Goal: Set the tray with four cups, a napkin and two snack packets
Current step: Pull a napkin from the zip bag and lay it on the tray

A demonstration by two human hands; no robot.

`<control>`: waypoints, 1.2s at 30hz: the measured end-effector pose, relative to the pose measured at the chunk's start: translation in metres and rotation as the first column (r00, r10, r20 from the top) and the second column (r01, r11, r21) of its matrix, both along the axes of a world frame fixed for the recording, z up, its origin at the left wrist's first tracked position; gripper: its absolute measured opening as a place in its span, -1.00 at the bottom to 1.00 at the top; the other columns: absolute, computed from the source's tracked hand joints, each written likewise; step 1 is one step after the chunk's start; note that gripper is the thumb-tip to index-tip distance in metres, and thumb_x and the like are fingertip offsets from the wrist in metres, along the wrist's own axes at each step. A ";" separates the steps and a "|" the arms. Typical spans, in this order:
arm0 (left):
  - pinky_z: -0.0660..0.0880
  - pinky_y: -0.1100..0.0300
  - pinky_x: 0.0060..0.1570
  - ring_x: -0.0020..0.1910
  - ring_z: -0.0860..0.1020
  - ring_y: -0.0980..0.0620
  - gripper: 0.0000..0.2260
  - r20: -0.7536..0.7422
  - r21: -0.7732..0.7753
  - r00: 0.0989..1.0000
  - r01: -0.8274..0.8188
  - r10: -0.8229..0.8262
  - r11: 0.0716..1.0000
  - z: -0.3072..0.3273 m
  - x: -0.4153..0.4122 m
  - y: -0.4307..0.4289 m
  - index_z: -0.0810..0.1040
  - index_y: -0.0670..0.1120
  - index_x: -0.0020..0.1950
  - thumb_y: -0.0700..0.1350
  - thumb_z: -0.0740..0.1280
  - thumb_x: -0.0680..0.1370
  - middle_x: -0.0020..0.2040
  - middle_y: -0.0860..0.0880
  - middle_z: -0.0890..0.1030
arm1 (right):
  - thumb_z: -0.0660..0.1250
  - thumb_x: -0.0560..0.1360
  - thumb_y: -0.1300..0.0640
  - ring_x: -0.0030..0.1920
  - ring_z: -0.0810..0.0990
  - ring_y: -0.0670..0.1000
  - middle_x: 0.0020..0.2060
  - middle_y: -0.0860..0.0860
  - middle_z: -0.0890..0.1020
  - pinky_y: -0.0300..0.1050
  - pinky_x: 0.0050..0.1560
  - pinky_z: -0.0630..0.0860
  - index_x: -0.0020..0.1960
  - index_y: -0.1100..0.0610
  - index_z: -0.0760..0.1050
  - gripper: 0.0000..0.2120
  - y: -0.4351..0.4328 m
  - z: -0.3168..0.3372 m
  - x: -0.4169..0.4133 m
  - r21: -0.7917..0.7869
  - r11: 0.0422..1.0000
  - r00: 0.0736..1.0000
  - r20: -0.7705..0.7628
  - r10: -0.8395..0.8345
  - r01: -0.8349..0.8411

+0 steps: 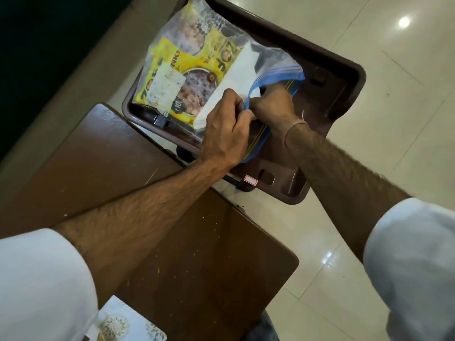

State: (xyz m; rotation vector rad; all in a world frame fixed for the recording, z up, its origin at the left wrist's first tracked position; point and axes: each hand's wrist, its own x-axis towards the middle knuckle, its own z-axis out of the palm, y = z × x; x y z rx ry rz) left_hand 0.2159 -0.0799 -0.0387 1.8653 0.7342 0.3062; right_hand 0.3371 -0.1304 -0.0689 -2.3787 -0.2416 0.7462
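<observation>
A clear zip bag [275, 67] with a blue seal strip lies in a dark brown plastic tray [344, 77]. Inside the bag I see two yellow snack packets [194, 67] and a folded white napkin [236, 77]. My left hand [224, 129] pinches the blue strip at the bag's mouth. My right hand [273, 107] grips the same strip from the other side, and the mouth gapes a little between them. No cups are in view.
The tray rests past the far edge of a brown wooden table [172, 230], over a shiny white tiled floor [394, 143]. A patterned white object [123, 326] lies at the table's near edge. A beige ledge [86, 77] runs along the left.
</observation>
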 end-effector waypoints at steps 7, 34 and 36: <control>0.30 0.35 -0.36 -0.29 0.35 0.10 -0.90 -0.039 -0.003 0.999 -0.037 0.037 0.999 0.000 -0.007 0.002 0.35 -0.13 -0.09 -0.19 0.27 0.56 -0.25 0.02 0.39 | 0.42 0.29 0.05 -0.15 0.65 0.01 -0.26 -0.06 0.66 -0.14 -0.19 0.53 -0.18 0.07 0.61 -0.86 -0.018 0.015 -0.011 0.187 0.977 0.987 -0.141 -0.080 0.106; 0.59 0.41 -0.10 0.03 0.64 0.20 -0.70 -0.162 -0.089 0.979 -0.142 0.126 0.986 0.106 -0.275 -0.006 0.50 0.20 0.06 -0.08 0.53 0.47 0.04 0.30 0.57 | 0.62 0.25 0.09 0.52 0.20 0.11 0.52 0.04 0.22 0.29 0.38 0.34 0.36 -0.01 0.34 -0.23 -0.046 0.138 -0.210 0.142 0.558 0.547 0.493 0.676 -0.817; 0.61 0.30 0.03 0.05 0.64 0.12 -0.73 -0.160 0.006 0.979 -0.126 0.126 0.992 0.109 -0.302 -0.007 0.56 0.09 0.09 -0.13 0.53 0.47 0.07 0.18 0.62 | 0.54 0.30 -0.02 0.51 0.23 0.08 0.48 -0.08 0.34 0.29 0.34 0.25 0.20 -0.11 0.46 -0.49 -0.021 0.150 -0.225 -0.071 0.283 0.223 0.449 0.865 -0.956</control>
